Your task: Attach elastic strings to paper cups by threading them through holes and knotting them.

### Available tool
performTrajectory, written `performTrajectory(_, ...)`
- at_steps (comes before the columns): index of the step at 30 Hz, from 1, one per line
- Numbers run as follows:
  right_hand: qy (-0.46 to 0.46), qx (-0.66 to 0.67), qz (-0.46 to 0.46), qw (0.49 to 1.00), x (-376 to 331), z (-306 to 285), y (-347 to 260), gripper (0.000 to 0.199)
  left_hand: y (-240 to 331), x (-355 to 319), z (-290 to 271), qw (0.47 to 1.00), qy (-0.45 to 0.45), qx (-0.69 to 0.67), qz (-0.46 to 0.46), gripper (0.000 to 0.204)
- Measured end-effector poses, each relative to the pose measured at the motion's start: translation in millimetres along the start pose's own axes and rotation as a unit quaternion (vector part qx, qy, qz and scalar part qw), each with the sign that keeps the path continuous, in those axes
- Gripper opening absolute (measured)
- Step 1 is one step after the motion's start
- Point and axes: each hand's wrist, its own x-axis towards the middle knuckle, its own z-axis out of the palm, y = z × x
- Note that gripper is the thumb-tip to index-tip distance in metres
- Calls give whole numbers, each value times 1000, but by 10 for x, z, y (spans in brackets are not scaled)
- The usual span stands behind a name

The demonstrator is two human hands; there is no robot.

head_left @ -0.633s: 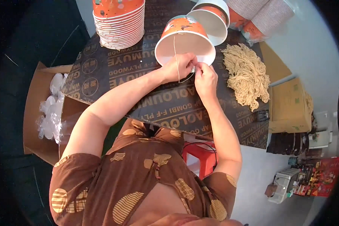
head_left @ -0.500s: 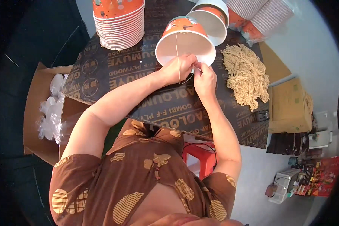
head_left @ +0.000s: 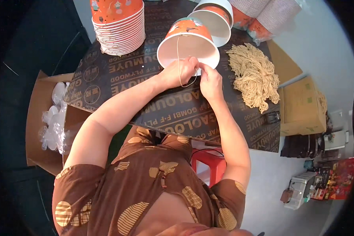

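An orange-patterned paper bucket (head_left: pixel 200 49) is tilted on the table with its white mouth facing me. A thin cord (head_left: pixel 178 51) runs from the far side of its rim, across the mouth, and down over my left hand in a loop. My left hand (head_left: pixel 179 72) is closed at the near rim, its fingertips pinching the cord. Beside it, my right hand (head_left: pixel 211 83) is also closed in a pinch at the same spot, fingertips almost touching the left. The cord's end there is hidden by my fingers. A pile of beige cords (head_left: pixel 251 76) lies to the right.
The dark printed plywood table (head_left: pixel 118 84) holds a tall stack of orange buckets (head_left: pixel 120 33) at the far left. More buckets (head_left: pixel 212 25) lie behind the held one, with wrapped stacks (head_left: pixel 275 17) at far right. Cartons (head_left: pixel 303 104) stand on either side; a red stool (head_left: pixel 212 163) is below.
The whole scene has shifted slightly left in view. My hands stay at the bucket's near rim, and the right fingers have loosened a little away from the left ones.
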Motion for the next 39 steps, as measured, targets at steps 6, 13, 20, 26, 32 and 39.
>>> performTrajectory(6,-49,12,25,998,16,-40,42,21,1,0,-17,1000,3,-19,6,16)
performTrajectory(13,-68,11,34,997,28,-60,39,21,-4,-2,-11,1000,-8,-15,0,16)
performTrajectory(20,-81,-5,73,994,33,-53,-46,16,-3,-6,-21,1000,-21,-12,-14,15)
performTrajectory(26,-69,-13,58,996,6,-61,-86,23,-3,-5,-18,999,-24,-16,-25,16)
performTrajectory(32,-52,25,40,998,11,-69,-101,24,-3,-1,-25,999,-13,-43,-11,15)
performTrajectory(39,-79,36,51,995,27,-54,11,14,-13,6,8,999,-11,-36,-29,16)
